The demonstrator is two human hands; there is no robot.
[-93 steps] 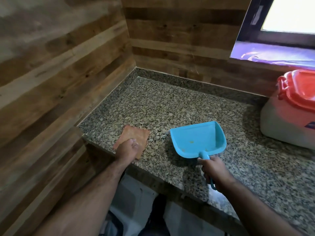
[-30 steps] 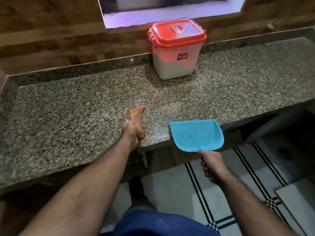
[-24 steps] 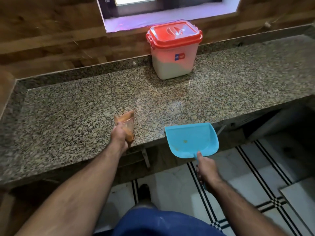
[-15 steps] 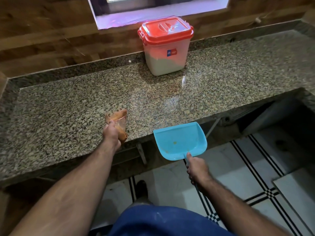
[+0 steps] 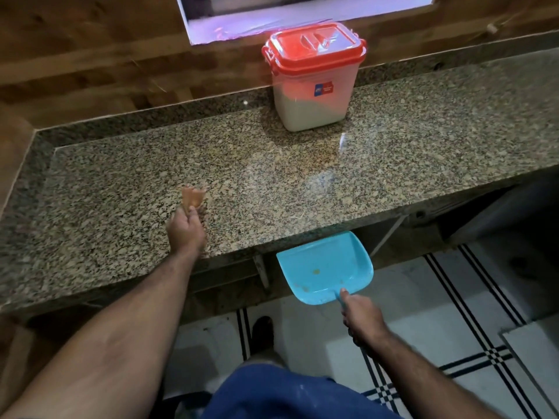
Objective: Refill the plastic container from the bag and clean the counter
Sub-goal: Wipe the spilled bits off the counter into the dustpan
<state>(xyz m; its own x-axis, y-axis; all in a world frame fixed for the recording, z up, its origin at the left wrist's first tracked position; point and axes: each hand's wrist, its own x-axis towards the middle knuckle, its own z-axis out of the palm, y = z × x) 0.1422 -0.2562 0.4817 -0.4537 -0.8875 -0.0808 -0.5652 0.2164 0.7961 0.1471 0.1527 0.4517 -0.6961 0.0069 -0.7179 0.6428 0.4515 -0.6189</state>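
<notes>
A person's left hand [image 5: 186,231] pinches an orange cloth [image 5: 191,198] over the granite counter [image 5: 423,164]; the right hand [image 5: 361,317] grips a blue dustpan [image 5: 325,267] below its edge. The red-lidded plastic container [image 5: 313,77], closed, stands at 12 o'clock.

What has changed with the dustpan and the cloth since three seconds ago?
The blue dustpan came off the counter and now hangs below its front edge, gripped by the right hand. The orange cloth, earlier pressed flat, is bunched up in the left hand. Both grips stayed; the container remains lidded.
</notes>
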